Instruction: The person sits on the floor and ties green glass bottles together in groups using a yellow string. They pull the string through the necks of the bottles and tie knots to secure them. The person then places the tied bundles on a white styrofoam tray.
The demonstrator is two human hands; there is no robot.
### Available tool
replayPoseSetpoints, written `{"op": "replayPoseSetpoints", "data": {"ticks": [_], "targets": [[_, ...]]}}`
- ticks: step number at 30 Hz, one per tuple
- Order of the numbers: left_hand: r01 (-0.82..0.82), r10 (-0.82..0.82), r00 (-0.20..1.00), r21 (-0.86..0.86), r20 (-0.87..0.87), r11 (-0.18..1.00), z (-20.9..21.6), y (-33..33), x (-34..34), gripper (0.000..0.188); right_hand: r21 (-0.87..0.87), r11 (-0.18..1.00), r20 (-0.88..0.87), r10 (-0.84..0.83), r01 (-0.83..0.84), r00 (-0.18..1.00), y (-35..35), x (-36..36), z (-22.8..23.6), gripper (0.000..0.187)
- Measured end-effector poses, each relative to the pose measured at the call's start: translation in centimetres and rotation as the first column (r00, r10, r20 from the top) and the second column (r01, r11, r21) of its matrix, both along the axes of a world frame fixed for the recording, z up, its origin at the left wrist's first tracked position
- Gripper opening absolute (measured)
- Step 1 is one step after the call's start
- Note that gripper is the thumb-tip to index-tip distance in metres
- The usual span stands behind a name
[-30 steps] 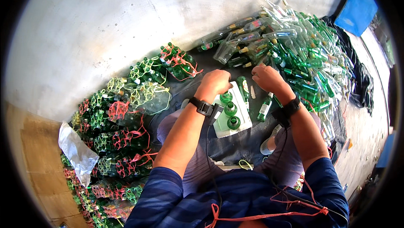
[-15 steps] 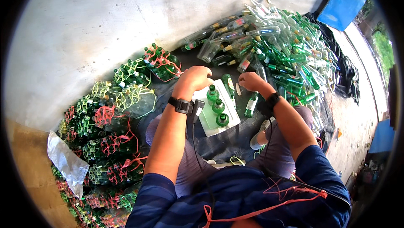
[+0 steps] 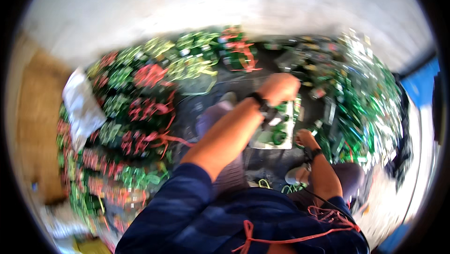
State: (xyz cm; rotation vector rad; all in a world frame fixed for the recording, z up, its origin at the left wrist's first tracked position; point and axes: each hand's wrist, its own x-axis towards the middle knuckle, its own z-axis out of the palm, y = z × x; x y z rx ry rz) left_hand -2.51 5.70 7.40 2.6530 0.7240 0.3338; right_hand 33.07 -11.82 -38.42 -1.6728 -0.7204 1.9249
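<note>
Motion blurs much of the view. My left hand (image 3: 282, 87) reaches over the far part of a white board (image 3: 261, 144), its fingers smeared and partly hidden, so its grip is unclear. On the board stand small green glass bottles; the nearest green bottle (image 3: 280, 136) shows its round neck from above. My right hand (image 3: 305, 139) is closed, just right of the board. A blurred green bottle with a pale label (image 3: 317, 126) is right beside it; whether my fingers hold it I cannot make out.
A large heap of loose green and clear bottles (image 3: 361, 108) rises at the right. Bundles of green bottles (image 3: 140, 108) tied with red, yellow and green strips fill the left. A silvery sheet (image 3: 83, 106) lies on them. Behind stands a pale wall (image 3: 211, 7).
The view has swung left, so the board and heap sit farther right. My left hand has crossed above the board's far end; my right hand has drawn nearer to me.
</note>
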Motion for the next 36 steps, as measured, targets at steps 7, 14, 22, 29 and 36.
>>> {"op": "replayPoseSetpoints", "data": {"ticks": [7, 14, 22, 29, 36], "targets": [[-0.232, 0.230, 0.945, 0.019, -0.231, 0.973, 0.7, -1.3, 0.4, 0.015, -0.149, 0.930, -0.116, -0.354, 0.336, 0.928, 0.2, -5.6, -2.1, 0.013], [-0.178, 0.177, 0.974, 0.008, -0.143, 0.984, 0.7, -1.7, 2.5, 0.012, -0.238, 0.821, 0.161, -0.494, 0.519, 0.855, -1.0, -5.9, 4.4, 0.006], [-0.131, 0.120, 0.981, -0.063, -0.153, 0.989, 1.1, -2.4, 3.2, 0.012, 0.211, 0.966, 0.363, 0.063, -0.148, 0.930, -2.6, 0.0, -3.7, 0.017], [-0.151, 0.144, 0.975, -0.031, -0.172, 0.988, 1.6, -2.7, 0.8, 0.010, 0.045, 0.984, 0.082, -0.174, 0.171, 0.981, 2.0, -9.6, 5.7, 0.022], [-0.085, 0.080, 0.975, -0.018, -0.205, 0.996, 2.2, -3.2, 1.8, 0.010, 0.276, 0.909, 0.527, 0.128, -0.312, 0.840, 0.5, -5.1, 1.1, 0.012]]}}
